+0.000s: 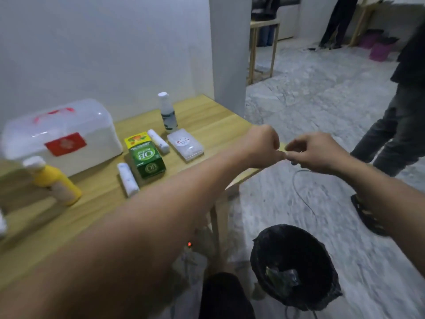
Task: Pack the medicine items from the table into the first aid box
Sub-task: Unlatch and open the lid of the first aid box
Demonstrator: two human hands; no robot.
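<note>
Pale walls and a mottled grey floor [322, 107] surrounded a light wooden table [207, 120] at the left of the view. Both bare arms were stretched out past the table's right corner. The left hand [262, 143] was curled into a loose fist, and the right hand [315, 153] was brought up against it, fingertips pinched together where the two met; whether anything was gripped between them could not be told through the blur.

Just left of the hands, a flat clear plastic case [185, 143] was laid on the table, with a clear bottle [167, 112] with a white cap stood upright behind it. A white roll [158, 141] lay beside the case, and a green and yellow carton [145, 155] was set next to that. A second white roll [127, 179] was placed at the carton's near left. Farther left, the first aid box [62, 137], white with a translucent lid and a red label, was seen with its lid shut, none of the items inside it. A yellow bottle [54, 180] with a white cap was stood in front of the box.

Below the hands, a black bin [294, 265] was set on the floor. At the right edge, the legs of a standing person [395, 125] were seen.
</note>
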